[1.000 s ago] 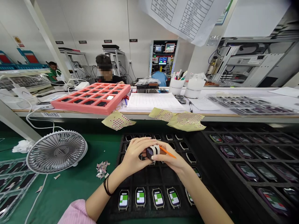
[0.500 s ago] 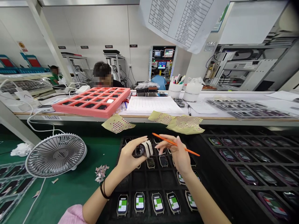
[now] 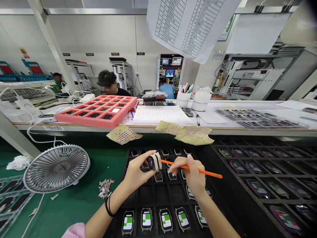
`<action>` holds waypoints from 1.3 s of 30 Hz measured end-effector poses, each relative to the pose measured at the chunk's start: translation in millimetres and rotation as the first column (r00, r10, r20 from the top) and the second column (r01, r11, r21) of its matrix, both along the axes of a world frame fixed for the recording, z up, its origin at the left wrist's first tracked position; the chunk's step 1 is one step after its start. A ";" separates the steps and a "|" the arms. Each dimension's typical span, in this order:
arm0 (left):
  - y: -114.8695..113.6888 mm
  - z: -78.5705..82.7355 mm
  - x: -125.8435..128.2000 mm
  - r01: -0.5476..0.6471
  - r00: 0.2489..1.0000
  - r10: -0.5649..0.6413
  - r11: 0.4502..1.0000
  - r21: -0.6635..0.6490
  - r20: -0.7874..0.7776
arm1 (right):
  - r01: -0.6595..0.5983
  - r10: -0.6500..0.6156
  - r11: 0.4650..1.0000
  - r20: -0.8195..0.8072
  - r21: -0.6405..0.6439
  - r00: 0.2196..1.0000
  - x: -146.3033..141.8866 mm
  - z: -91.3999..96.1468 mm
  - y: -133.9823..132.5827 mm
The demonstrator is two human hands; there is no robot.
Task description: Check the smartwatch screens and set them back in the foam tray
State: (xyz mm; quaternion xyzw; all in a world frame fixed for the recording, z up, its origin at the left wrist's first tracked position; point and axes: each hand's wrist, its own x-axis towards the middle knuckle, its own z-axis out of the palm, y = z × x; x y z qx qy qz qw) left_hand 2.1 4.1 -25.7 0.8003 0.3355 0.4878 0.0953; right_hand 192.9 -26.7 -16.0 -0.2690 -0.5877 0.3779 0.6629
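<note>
Green bench mat (image 3: 74, 205) and a black tray (image 3: 153, 195) fill the lower centre. Above the tray, the left hand (image 3: 135, 174) pinches one small watch body (image 3: 154, 162) by its rim. It is probably light and rigid, with a face that scratches easily. The right hand (image 3: 194, 175) is closed around an orange stick (image 3: 198, 170), whose tip is at the watch body.

Head-worn view, forward and downward, close.

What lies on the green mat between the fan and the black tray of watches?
A small heap of pale tabs, lying on the mat between fan and tray; the head view shows it.
</note>
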 end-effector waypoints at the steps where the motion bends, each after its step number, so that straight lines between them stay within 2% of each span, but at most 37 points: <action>1: 0.0 0.0 0.1 0.001 1.000 -0.001 1.000 0.000 0.002 | 0.008 -0.008 1.000 -0.007 0.005 1.000 0.0 0.1 0.1; 8: 0.5 -0.7 0.1 -0.016 1.000 0.016 1.000 -0.014 0.001 | 0.057 -0.056 0.998 0.008 -0.012 0.998 -1.2 2.5 -1.4; 16: -1.9 -0.5 0.6 -0.008 1.000 0.008 1.000 0.012 0.018 | 0.099 -0.099 0.993 0.006 0.066 0.995 -6.4 -0.6 -5.0; 21: -3.2 2.2 1.1 -0.017 1.000 0.017 1.000 -0.018 -0.009 | 0.117 -0.120 0.990 0.037 0.077 0.992 -3.3 2.6 -8.7; 28: -5.1 3.4 2.3 0.000 1.000 -0.001 0.999 -0.033 -0.017 | 0.080 -0.089 0.993 0.104 0.085 0.991 -3.6 3.9 -13.7; 39: -5.2 1.9 1.8 -0.010 0.999 0.009 1.000 -0.027 -0.036 | 0.060 -0.071 0.993 0.103 0.106 0.992 -4.3 0.3 -12.4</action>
